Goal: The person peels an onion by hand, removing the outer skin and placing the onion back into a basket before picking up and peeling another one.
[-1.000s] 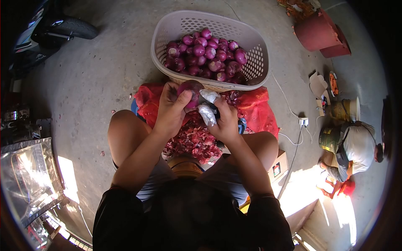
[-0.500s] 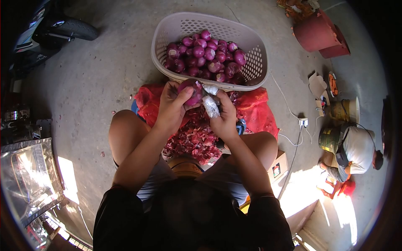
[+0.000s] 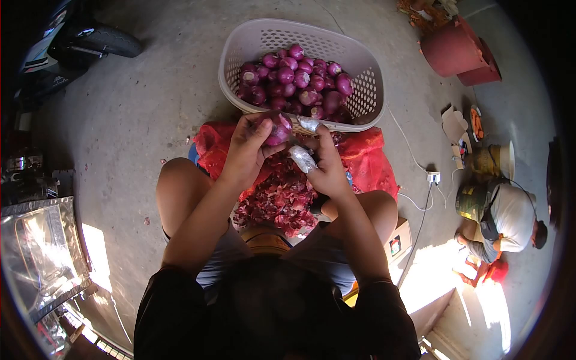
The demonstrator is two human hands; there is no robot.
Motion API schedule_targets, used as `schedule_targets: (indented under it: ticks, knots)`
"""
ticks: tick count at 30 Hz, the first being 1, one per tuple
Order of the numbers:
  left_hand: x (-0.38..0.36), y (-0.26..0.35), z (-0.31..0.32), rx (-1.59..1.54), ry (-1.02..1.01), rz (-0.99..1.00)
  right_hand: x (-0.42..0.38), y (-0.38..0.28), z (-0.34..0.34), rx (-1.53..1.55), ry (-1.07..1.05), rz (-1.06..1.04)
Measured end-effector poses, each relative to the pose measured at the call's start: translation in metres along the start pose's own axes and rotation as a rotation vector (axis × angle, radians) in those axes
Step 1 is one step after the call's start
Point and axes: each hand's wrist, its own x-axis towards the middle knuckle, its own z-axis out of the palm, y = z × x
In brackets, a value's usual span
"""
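Observation:
Held in my left hand [image 3: 247,147] is a purple-red onion [image 3: 278,129], gripped between thumb and fingers above the peelings. Just right of it is my right hand [image 3: 327,162], its thumb and forefinger wrapped in shiny silvery covering and spread apart. A dim, blurred patch lies between those two fingers, and I cannot make out what it is. Beyond both hands stands a pale perforated basket [image 3: 231,54] holding many smooth purple onions [image 3: 288,78]. Below the hands, a heap of red onion skins [image 3: 276,201] lies between my legs.
Red mesh sacking [image 3: 375,159] spreads under the basket's near side. To the right are a white plug adapter [image 3: 433,176] with cables, a cardboard box [image 3: 401,240] and buckets [image 3: 495,159]. Another person [image 3: 513,216] bends over at far right. A motorcycle wheel [image 3: 111,41] stands upper left.
My right hand has drawn slightly away from the onion, with its wrapped thumb and forefinger wider apart. My left hand still holds the onion, now turned a little.

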Motion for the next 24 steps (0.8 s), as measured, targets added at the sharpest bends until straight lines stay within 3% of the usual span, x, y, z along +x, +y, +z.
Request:
schedule_targets:
  ticks: [7,13,22,24]
  knots:
    - [-0.004,-0.001,0.008,0.131,-0.029,0.088,0.005,-0.002,0.002,-0.076,0.004,-0.028]
    - [-0.002,-0.002,0.007,0.067,0.006,0.061,0.006,0.006,0.009,-0.034,0.125,-0.142]
    - [-0.003,0.001,0.008,0.058,0.062,0.026,0.006,-0.008,0.011,-0.079,0.238,-0.045]
    - [-0.004,0.007,0.0,0.066,0.032,0.014,0.016,-0.006,0.0,0.033,0.302,-0.045]
